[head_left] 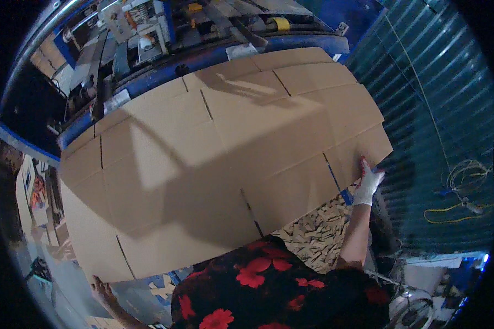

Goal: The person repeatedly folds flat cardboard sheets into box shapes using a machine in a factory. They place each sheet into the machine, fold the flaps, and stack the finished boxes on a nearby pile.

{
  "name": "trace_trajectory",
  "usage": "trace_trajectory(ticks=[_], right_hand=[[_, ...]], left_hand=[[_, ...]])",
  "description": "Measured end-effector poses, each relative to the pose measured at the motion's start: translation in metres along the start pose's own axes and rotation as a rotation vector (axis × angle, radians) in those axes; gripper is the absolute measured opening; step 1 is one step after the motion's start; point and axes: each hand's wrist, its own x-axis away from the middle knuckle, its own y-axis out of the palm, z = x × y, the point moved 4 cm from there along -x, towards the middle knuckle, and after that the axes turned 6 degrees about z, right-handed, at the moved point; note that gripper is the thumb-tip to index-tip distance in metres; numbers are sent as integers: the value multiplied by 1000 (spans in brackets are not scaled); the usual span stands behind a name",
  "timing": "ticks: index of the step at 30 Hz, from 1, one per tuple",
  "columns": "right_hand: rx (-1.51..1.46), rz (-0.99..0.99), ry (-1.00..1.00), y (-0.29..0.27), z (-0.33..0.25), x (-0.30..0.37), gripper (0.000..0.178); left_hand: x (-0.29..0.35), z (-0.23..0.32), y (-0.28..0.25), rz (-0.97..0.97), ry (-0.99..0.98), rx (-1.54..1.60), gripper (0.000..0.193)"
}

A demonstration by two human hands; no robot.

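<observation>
A large flat cardboard sheet (203, 159) spreads across the middle of the view. It has crease lines and several dark slots cut in from its edges. My right hand (369, 183), in a white glove with red on the fingertips, grips the sheet at its near right edge. At the near left corner my left hand (105, 293) holds the edge, and part of its fingers is hidden there. The sheet's far edge lies against the blue frame of a machine (214, 57). Shadows fall over much of the cardboard.
Rollers and metal bars of the machine stand beyond the sheet. A green corrugated wall (422, 109) rises on the right, with coiled wire (469, 172) and a yellow cord (444, 220) hanging there. Many small cardboard scraps (315, 233) lie below the sheet's near edge.
</observation>
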Motion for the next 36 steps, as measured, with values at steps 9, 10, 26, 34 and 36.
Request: trace_trajectory(ticks=[9, 10, 26, 34, 36], right_hand=[[-338, -322, -42, 11, -4, 9, 38], [-242, -259, -78, 9, -10, 13, 40], [766, -1143, -1558, 114, -35, 165, 42], [845, -1259, -1527, 126, -48, 171, 53], [971, -1377, -1391, 125, -61, 170, 58]], left_hand=[[42, 95, 65, 11, 188, 553, 49], [50, 101, 78, -142, 159, 623, 51], [243, 151, 276, -653, 1399, -1046, 66], [240, 156, 287, -688, 1447, -1133, 61], [239, 158, 287, -697, 1450, -1161, 64]])
